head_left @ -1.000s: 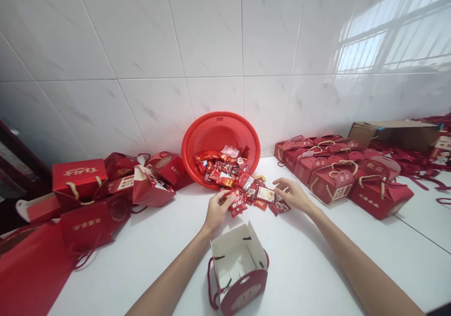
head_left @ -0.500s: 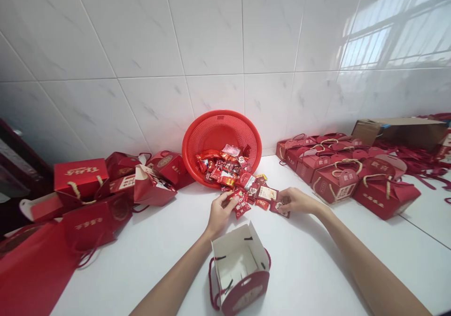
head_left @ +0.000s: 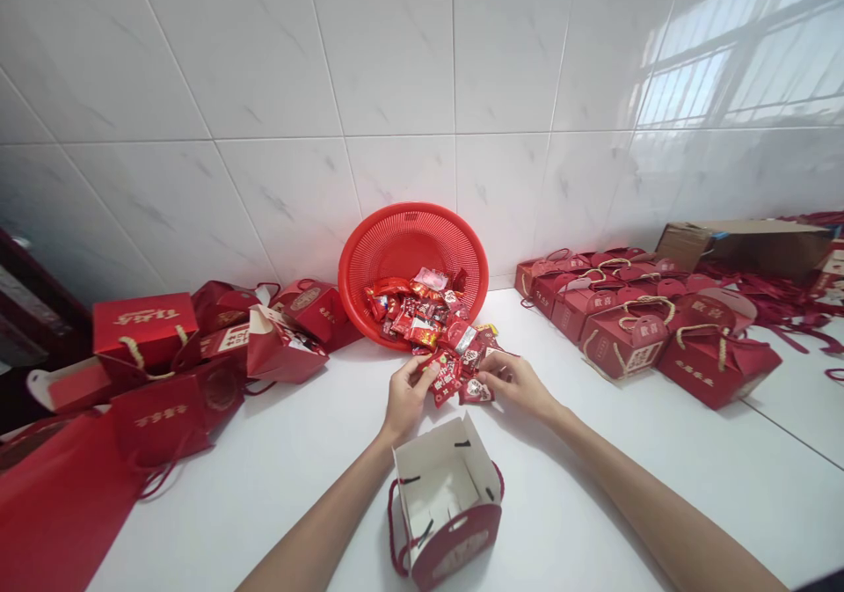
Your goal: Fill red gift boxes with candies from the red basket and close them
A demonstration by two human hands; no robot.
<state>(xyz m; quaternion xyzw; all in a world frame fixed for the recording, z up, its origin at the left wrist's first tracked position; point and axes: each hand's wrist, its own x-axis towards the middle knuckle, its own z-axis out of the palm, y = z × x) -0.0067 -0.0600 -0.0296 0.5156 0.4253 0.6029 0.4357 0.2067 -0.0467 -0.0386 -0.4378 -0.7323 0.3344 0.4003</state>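
You face a glossy wall (head_left: 277,47) of pale, grey-veined tiles (head_left: 400,47); a barred window's reflection (head_left: 716,82) brightens its upper right. Your white desk (head_left: 283,451) shows a dark seam (head_left: 791,436) at right.

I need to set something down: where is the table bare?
Bare table shows between the left boxes and left forearm, and between the right forearm and right boxes. It's crowded before the basket, where the left hand and right hand are among small packets.

Left grip (head_left: 404,398) (bare hand): just below frame centre, set in a pinch. Right grip (head_left: 519,385) (bare hand): right of centre, curled inward. Bare forearms (head_left: 330,519) slant from lower edge.
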